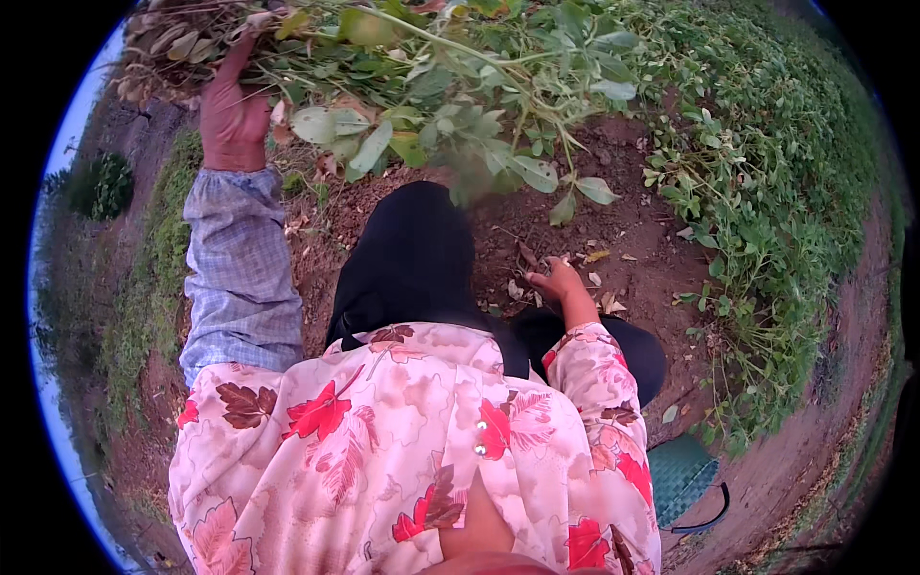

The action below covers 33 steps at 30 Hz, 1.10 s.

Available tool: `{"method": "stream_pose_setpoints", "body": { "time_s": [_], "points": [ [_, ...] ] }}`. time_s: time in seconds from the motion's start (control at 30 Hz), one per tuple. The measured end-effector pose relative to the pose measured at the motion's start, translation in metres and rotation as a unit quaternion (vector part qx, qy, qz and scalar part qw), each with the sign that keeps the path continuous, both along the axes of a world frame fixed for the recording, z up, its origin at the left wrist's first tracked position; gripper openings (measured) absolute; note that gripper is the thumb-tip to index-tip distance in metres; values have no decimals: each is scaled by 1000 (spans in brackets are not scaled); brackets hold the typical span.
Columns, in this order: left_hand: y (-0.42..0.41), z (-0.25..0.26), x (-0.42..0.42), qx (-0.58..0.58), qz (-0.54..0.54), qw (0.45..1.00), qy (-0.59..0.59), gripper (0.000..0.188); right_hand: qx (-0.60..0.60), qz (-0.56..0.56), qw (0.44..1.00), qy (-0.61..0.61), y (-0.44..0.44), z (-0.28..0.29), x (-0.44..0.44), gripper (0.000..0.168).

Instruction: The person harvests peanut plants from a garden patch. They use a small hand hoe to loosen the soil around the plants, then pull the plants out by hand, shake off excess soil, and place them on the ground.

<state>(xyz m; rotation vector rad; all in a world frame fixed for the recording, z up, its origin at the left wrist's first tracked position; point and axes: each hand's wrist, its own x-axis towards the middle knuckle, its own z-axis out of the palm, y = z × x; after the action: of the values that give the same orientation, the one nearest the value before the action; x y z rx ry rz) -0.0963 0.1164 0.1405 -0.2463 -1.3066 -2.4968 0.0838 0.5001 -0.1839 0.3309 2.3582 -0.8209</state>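
My left hand (236, 118), its wrist in a checked sleeve, is raised at the upper left around a bundle of uprooted leafy plants (431, 79). Brown, dry-looking parts of the bundle (162, 54) lie beyond the fingers, and its green leaves spread to the right over the soil. My right hand (562, 282) reaches down to the reddish-brown soil (611, 215), its fingers bent beside dry leaves (528, 255). Whether it pinches something small cannot be made out. A blurred patch hides part of the foliage above my dark-clothed knee.
Low green crop plants (762, 180) grow thickly along the right. A green woven basket or bag (683, 478) with a black handle (708, 514) rests on the ground at the lower right. A bush (104, 187) and a grassy strip (162, 251) stand at the left.
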Motion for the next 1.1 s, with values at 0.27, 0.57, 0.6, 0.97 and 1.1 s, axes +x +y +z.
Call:
{"method": "stream_pose_setpoints", "body": {
  "time_s": [0.27,0.57,0.6,0.97,1.1],
  "points": [
    [-272,39,228,-209,478,848,-95,31,114,325,931,-119,-8,-33,23,87],
    [-467,-23,497,-647,391,87,-649,39,233,309,920,-64,-31,-24,15,47],
    [-477,-37,515,-653,389,103,-642,40,241,301,921,-58,-32,-22,16,43],
    [-399,-265,453,-685,-91,283,-665,55,14,-15,959,-282,-11,12,8,47],
    [-295,-233,214,-734,6,501,-459,42,-244,-232,932,-137,21,43,23,19]
  ]
}}
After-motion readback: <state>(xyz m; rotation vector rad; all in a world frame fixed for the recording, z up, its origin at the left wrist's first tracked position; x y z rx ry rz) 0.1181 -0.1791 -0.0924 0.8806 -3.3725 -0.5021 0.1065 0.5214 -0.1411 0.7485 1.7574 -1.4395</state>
